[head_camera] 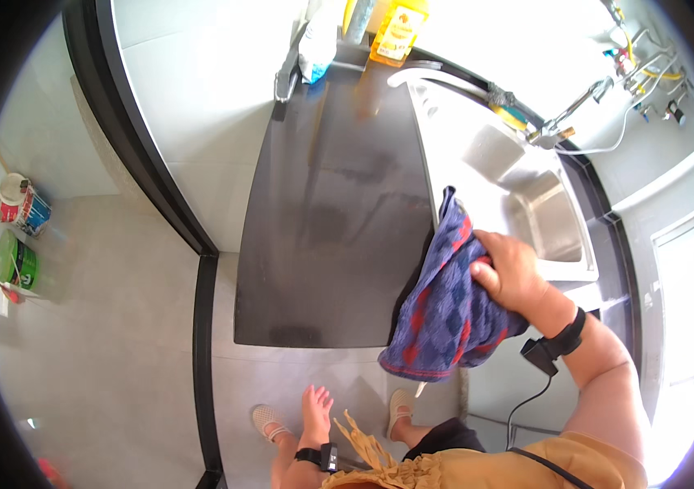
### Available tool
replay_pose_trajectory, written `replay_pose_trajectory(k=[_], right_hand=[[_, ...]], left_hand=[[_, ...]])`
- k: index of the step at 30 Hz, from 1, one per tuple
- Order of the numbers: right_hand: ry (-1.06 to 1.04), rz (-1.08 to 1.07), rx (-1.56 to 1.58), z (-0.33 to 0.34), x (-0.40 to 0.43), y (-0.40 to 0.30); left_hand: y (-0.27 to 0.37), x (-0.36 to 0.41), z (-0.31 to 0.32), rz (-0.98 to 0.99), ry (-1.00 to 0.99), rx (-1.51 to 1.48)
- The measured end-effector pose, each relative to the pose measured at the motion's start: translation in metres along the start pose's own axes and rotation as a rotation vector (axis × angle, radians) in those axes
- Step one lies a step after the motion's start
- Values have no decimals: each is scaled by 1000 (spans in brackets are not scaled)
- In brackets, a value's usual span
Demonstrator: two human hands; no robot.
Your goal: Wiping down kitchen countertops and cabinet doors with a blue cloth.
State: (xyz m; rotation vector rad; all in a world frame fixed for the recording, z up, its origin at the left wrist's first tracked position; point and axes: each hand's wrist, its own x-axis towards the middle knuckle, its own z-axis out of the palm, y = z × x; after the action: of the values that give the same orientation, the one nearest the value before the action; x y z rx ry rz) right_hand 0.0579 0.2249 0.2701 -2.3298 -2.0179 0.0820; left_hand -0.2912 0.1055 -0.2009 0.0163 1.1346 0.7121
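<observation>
A blue-and-red patterned towel [445, 305] hangs from my right hand [509, 269], bunched under the fingers and thumb. It covers the right front edge of the dark countertop [335, 244] and partly hides the near rim of the stainless steel sink [549, 214]. Below the counter, away from it, my left hand [316, 409] hangs at my side with its fingers spread and nothing in them. Both wrists wear black straps with small devices.
A yellow bottle [399, 33] and a white-and-blue bag [317, 46] stand at the counter's back. The faucet [549, 131] and a sponge [509, 116] are behind the sink. Buckets [17, 260] sit on the floor at left, beyond a black frame [203, 305].
</observation>
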Motion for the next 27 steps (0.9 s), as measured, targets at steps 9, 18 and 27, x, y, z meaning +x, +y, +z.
replay_pose_trajectory(k=[9, 18, 27], right_hand=[[57, -70, 67, 0, -9, 6], [68, -23, 95, -10, 3, -1], [9, -1, 154, -10, 2, 5]], left_hand=[[72, -84, 31, 241, -67, 21], [389, -156, 268, 1124, -20, 1061], [382, -181, 340, 860, 285, 1631]])
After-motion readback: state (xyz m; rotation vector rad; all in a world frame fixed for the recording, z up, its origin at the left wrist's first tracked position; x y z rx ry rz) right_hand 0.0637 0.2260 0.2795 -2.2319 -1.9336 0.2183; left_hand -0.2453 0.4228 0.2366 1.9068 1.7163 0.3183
